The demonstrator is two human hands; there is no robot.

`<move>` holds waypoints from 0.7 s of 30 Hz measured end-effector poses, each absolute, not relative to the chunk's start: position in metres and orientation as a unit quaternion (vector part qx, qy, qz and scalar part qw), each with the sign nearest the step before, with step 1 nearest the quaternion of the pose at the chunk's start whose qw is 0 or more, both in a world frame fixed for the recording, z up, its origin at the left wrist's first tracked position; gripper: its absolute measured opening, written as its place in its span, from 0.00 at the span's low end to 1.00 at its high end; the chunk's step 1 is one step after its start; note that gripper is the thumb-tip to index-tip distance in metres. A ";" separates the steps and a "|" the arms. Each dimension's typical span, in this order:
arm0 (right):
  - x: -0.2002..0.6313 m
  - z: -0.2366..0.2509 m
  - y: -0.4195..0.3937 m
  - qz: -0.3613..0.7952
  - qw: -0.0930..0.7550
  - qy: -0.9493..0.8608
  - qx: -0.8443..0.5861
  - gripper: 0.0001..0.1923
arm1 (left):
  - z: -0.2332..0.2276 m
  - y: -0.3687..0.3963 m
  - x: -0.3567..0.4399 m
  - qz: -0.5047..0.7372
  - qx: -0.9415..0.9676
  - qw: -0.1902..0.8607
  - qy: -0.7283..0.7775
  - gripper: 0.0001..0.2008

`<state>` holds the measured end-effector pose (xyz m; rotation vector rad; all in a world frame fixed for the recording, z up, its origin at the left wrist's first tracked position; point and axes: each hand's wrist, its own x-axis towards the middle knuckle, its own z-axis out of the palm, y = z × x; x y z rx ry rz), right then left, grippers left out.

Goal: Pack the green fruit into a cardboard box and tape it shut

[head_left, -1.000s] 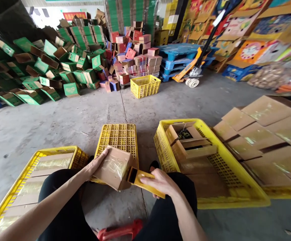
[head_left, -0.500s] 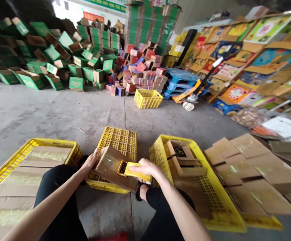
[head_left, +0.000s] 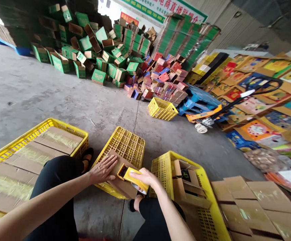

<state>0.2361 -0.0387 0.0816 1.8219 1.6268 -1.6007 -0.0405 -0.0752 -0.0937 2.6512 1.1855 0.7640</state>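
A flat brown cardboard box (head_left: 127, 188) lies on an upturned yellow crate (head_left: 128, 144) between my knees. My left hand (head_left: 104, 170) rests flat on the box's left part, fingers stretched out. In my right hand (head_left: 145, 177) is a yellow tape dispenser (head_left: 132, 176), its dark front end down against the box top, just right of my left fingertips. Part of the tape roll shows under the dispenser.
At left stands a yellow crate (head_left: 67, 124) of taped boxes. Another yellow crate (head_left: 169, 160) at right holds open cartons (head_left: 185, 180). Taped boxes (head_left: 251, 207) are stacked beyond it. Farther off are a small yellow crate (head_left: 162, 109), a pallet jack (head_left: 205, 117) and piled green boxes (head_left: 99, 76).
My left hand has moved from the box's left end onto its top and flattened there. The dispenser stays on the box. The view has tilted and swung left.
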 end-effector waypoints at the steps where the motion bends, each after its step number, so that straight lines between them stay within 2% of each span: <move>1: 0.239 0.078 -0.039 -0.549 0.116 0.550 0.619 0.21 | -0.093 -0.070 -0.040 0.251 0.888 0.066 0.380 0.45; 6: 0.251 0.064 -0.044 -0.563 0.090 0.556 0.605 0.21 | -0.085 -0.055 -0.041 0.222 0.925 0.068 0.300 0.50; 13: 0.256 0.065 -0.055 -0.561 0.025 0.589 0.581 0.21 | -0.072 -0.057 -0.046 0.159 0.935 0.096 0.302 0.56; 21: 0.275 0.070 -0.054 -0.568 0.044 0.601 0.560 0.22 | -0.067 -0.056 -0.045 0.118 0.937 0.090 0.317 0.58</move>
